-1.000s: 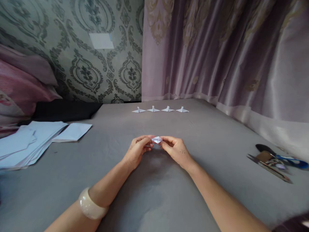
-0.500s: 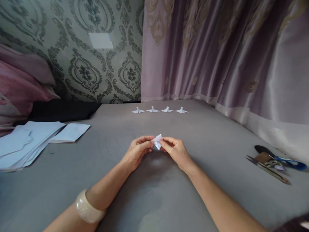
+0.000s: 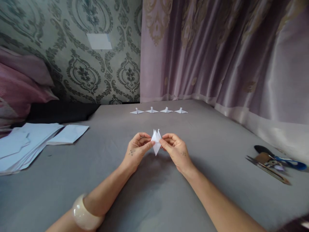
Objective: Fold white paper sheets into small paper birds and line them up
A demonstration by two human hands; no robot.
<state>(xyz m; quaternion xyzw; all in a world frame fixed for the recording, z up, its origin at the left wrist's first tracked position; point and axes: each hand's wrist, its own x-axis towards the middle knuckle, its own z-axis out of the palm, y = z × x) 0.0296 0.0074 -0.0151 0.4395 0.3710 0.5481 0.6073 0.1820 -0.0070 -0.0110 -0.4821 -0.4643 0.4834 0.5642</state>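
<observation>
Grip on both sides is narrow: the left hand and the right hand pinch one small folded white paper between them. The paper is in the middle, right in front of the person. It has thin tips poking up at the top and one sharp tip pointing down. The left thumb presses on its left side, and the right thumb is at its right side. Both hands have little dark dots on the back. A shiny, pale bracelet goes around the left arm.

Under the hands is a big grey cloth. Far back on it, four small white folded papers sit side by side in a row, with flat points out to the sides and a bit sticking up.

Over on the left is a messy pile of white sheets, and a smaller white paper lies just beside it. Behind them is a black cloth. Over on the right, a blue-handled tool, a brown thing and a long pointed tool lie close together. They look blurry.
</observation>
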